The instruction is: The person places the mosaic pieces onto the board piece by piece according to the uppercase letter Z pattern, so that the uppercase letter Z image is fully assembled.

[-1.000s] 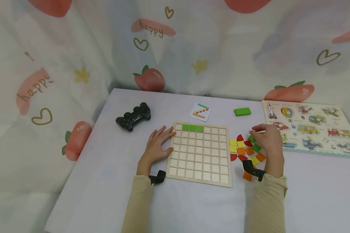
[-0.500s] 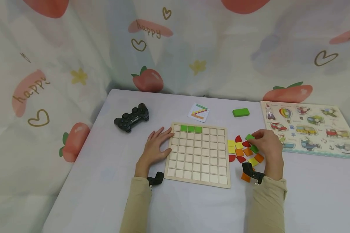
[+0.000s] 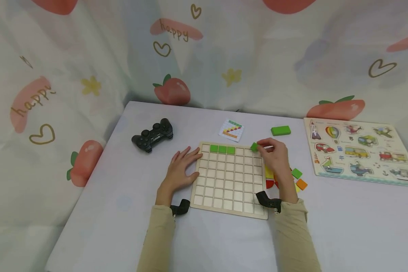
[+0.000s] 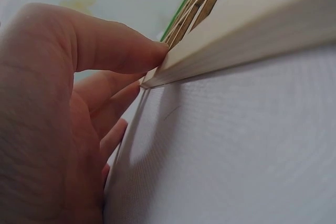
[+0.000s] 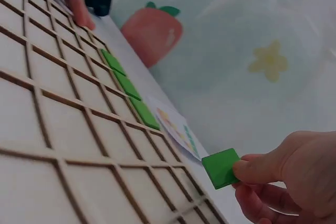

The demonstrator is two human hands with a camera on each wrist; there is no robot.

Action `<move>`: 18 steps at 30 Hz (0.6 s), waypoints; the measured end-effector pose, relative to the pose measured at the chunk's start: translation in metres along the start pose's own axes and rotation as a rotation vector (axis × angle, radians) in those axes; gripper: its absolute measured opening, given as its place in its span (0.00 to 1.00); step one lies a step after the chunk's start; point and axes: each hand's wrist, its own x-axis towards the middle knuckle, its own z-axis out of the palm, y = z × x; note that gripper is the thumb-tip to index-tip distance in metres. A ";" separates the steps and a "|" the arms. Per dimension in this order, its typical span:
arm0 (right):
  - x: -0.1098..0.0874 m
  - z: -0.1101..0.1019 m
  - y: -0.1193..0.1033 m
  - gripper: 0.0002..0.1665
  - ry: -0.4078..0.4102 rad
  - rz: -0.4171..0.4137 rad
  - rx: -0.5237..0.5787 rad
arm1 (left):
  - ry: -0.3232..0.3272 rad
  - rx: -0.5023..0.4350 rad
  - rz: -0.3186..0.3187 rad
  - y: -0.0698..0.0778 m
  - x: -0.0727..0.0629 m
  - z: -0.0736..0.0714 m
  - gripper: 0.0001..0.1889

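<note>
My right hand (image 3: 274,155) pinches a green square tile (image 5: 220,167) between thumb and fingers, over the far right corner of a wooden grid board (image 3: 224,181). My left hand (image 3: 179,172) lies at the board's left edge, fingers spread and mostly straight. In the left wrist view its thumb (image 4: 123,48) touches the board's wooden rim (image 4: 173,66). Several green tiles (image 3: 222,149) sit side by side in the board's far row. Loose tiles, among them a green tile (image 3: 296,173) and an orange tile (image 3: 302,184), lie right of the board, partly hidden by my right forearm.
Behind the board lies a small pattern card (image 3: 232,130). A green block (image 3: 280,130) is to its right. At the far right is a picture puzzle board (image 3: 362,151), and a black game controller (image 3: 153,135) lies at the back left.
My right hand has picked up a green tile from the loose pieces and carried it left to the board's far right corner. The left hand stays at the board's left edge.
</note>
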 end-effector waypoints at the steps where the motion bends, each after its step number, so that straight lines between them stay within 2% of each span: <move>1: 0.000 0.008 -0.003 0.12 -0.013 -0.025 -0.016 | -0.001 0.001 0.000 0.000 0.000 0.000 0.34; 5: -0.004 0.032 -0.013 0.11 -0.039 -0.065 -0.089 | 0.001 0.004 0.008 -0.001 0.001 0.000 0.34; 8: -0.007 0.043 -0.016 0.12 -0.034 -0.073 -0.151 | 0.001 0.011 0.014 -0.002 0.002 0.001 0.34; 13: -0.007 0.050 -0.015 0.14 -0.033 -0.079 -0.222 | -0.002 0.019 0.010 -0.004 0.001 0.003 0.35; 18: -0.008 0.053 -0.015 0.13 -0.024 -0.084 -0.231 | 0.006 0.010 0.005 -0.003 0.001 0.003 0.34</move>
